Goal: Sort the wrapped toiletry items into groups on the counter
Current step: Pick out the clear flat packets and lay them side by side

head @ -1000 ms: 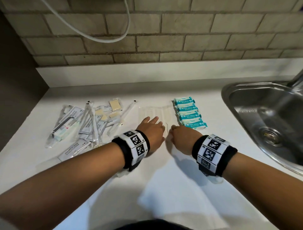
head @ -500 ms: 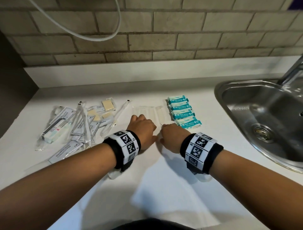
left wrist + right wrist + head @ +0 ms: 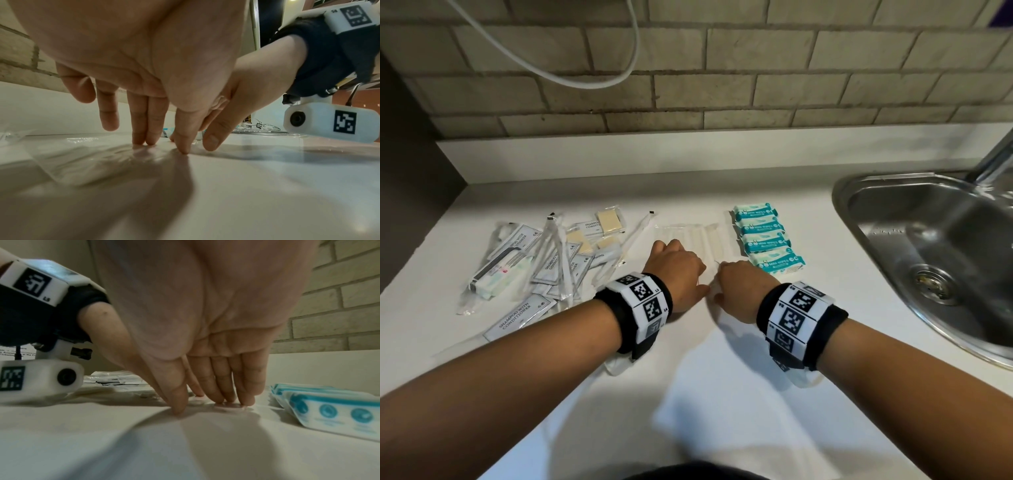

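Observation:
A row of flat clear-wrapped packets (image 3: 693, 234) lies mid-counter, side by side. My left hand (image 3: 677, 270) rests on their near left part, straight fingertips (image 3: 144, 142) pressing the clear plastic (image 3: 82, 155). My right hand (image 3: 741, 286) is just to its right, its fingertips (image 3: 245, 400) pressing the packets' near right edge (image 3: 228, 408). Neither hand curls round anything. Several teal mini wipes packs (image 3: 767, 236) (image 3: 333, 410) are lined up right of the clear packets. A mixed pile of shampoo sachets, soaps and toothbrush kits (image 3: 541, 263) lies to the left.
A steel sink (image 3: 928, 246) is set into the counter at the right, its tap at the far edge. A tiled wall and low white ledge (image 3: 688, 154) close the back. A white cable (image 3: 571, 77) hangs on the wall. Bare white counter (image 3: 722, 394) lies near me.
Both hands have drawn closer together at the near edge of the clear packets; the left fingers, stretched out over them a second ago, are pulled back.

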{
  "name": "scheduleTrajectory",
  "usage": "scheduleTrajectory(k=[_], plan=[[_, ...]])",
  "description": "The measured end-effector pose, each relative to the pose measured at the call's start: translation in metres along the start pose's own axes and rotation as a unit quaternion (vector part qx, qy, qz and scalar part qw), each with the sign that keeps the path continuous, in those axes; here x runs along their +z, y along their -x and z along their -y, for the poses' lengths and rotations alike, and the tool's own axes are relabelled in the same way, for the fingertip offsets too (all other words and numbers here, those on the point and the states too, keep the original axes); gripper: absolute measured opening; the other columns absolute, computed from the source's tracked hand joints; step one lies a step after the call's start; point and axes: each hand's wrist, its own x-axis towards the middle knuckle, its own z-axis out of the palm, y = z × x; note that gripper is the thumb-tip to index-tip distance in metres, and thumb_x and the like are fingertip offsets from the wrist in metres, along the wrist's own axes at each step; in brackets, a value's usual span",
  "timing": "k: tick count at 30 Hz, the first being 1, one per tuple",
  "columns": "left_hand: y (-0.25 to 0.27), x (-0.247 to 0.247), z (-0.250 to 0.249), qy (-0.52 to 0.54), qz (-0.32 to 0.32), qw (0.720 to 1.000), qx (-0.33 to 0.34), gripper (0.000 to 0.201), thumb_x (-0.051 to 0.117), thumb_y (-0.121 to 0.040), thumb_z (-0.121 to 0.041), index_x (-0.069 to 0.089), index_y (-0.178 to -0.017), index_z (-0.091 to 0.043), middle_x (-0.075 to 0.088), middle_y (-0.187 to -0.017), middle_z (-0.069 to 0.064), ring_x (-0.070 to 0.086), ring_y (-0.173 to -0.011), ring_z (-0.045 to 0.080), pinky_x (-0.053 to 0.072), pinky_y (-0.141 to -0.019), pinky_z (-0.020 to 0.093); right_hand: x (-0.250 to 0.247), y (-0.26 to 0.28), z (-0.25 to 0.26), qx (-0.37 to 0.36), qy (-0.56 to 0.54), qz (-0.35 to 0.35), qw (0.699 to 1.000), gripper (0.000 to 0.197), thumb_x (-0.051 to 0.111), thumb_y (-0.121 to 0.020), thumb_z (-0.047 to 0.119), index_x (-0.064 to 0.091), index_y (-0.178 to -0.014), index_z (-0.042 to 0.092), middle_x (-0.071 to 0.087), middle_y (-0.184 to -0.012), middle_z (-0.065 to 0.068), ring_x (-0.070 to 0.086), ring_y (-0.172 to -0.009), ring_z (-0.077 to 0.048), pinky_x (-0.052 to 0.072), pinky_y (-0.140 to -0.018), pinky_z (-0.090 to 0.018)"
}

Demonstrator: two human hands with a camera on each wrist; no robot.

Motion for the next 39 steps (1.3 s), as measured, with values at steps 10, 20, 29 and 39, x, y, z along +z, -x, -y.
scheduleTrajectory(k=[10, 20, 29, 39], plan=[[0.0019, 0.0012, 0.004, 0.003, -0.001, 1.0, 0.002, 0.031, 0.052, -0.088, -0.055, 0.061, -0.084, -0.026, 0.066, -0.1, -0.007, 0.043, -0.111, 0.022, 0.027, -0.089, 0.037, -0.0011, 0.0002, 0.005, 0.012, -0.012, -0.001, 1.0, 0.031, 0.045, -0.099, 0.027, 0.055, -0.117, 0.004, 0.061, -0.116, -0.013, 0.056, -0.11, -0.026, 0.044, -0.083, -0.03], [0.0005, 0.0023, 0.0054, 0.007, 0.003, 1.0, 0.002, 0.033, 0.051, -0.087, -0.059, 0.06, -0.081, -0.027, 0.067, -0.099, -0.009, 0.044, -0.11, 0.02, 0.029, -0.091, 0.039, -0.0016, 0.001, 0.0066, 0.017, -0.017, 0.002, 1.0, 0.031, 0.044, -0.099, 0.028, 0.056, -0.115, 0.004, 0.061, -0.114, -0.013, 0.056, -0.108, -0.026, 0.046, -0.086, -0.033], [-0.0005, -0.0001, 0.0044, 0.003, 0.002, 1.0, 0.006, 0.035, 0.051, -0.088, -0.058, 0.06, -0.08, -0.025, 0.067, -0.099, -0.009, 0.044, -0.108, 0.021, 0.029, -0.09, 0.039, -0.0009, -0.0002, 0.0059, 0.024, -0.025, 0.003, 0.999, 0.031, 0.046, -0.098, 0.029, 0.057, -0.114, 0.005, 0.062, -0.113, -0.012, 0.057, -0.107, -0.025, 0.046, -0.086, -0.032], [0.0021, -0.0013, 0.0029, 0.02, 0.006, 1.0, 0.0, 0.035, 0.052, -0.087, -0.057, 0.064, -0.086, -0.024, 0.066, -0.1, -0.007, 0.045, -0.11, 0.022, 0.029, -0.091, 0.04, 0.0012, -0.0009, 0.0046, 0.027, -0.036, -0.006, 0.999, 0.027, 0.049, -0.096, 0.027, 0.061, -0.11, 0.006, 0.064, -0.11, -0.012, 0.059, -0.103, -0.025, 0.049, -0.085, -0.032]])
